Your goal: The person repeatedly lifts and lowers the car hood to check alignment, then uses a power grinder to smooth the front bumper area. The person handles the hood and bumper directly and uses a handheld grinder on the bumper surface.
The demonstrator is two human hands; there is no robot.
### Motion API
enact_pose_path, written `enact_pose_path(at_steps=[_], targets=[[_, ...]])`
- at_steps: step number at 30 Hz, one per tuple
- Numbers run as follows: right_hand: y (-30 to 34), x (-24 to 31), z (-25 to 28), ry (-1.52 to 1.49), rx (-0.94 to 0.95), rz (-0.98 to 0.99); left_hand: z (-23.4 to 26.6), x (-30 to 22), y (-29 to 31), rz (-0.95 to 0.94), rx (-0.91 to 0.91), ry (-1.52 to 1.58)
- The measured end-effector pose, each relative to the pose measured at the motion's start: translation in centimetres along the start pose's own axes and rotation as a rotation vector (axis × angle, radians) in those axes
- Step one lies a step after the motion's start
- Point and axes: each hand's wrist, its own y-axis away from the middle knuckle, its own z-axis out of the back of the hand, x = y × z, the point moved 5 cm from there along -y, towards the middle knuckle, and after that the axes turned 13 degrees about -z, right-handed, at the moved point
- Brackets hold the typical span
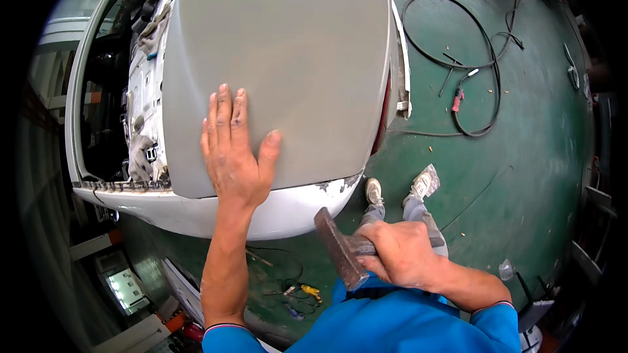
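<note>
My left hand (pixel 237 163) lies flat on a grey car panel (pixel 294 59), near its front left corner, fingers stretched away from me and thumb apart. The panel looks like a trunk lid and sits over white bodywork (pixel 261 212). In front of my body, off the car, my right hand (pixel 409 255) grips a hammer (pixel 343 248) by its handle. The hammer's dark, worn metal head points toward the car and does not touch it.
Left of the panel, the stripped body opening holds several grey gloves or rags (pixel 139 157). On the green floor lie a looped black cable (pixel 494 85) with a red-handled clamp or torch (pixel 457 100), small scattered bits, and a yellow tool (pixel 311 291) among wires. My shoes (pixel 422 185) stand near the rear corner.
</note>
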Motion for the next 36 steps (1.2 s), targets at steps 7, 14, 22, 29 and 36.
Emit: enact_pose_path(at_steps=[7,14,22,29,36], targets=[[-0.7,-0.5,-0.1,0.009,-0.004,-0.018,-0.1,0.1,-0.1,-0.003,0.004,0.004],[-0.5,-0.7,1.3,-0.053,-0.053,-0.012,0.0,-0.1,-0.4,-0.01,-0.007,0.002],[-0.2,-0.7,1.3,-0.092,-0.065,-0.025,-0.2,0.2,0.1,-0.003,-0.015,0.027],[-0.1,-1.3,1.6,-0.098,-0.046,-0.116,-0.2,-0.1,-0.4,-0.014,-0.024,0.028],[0.7,-3.1,0.8,-0.086,0.029,-0.195,0.1,0.2,0.3,-0.003,-0.022,-0.011]])
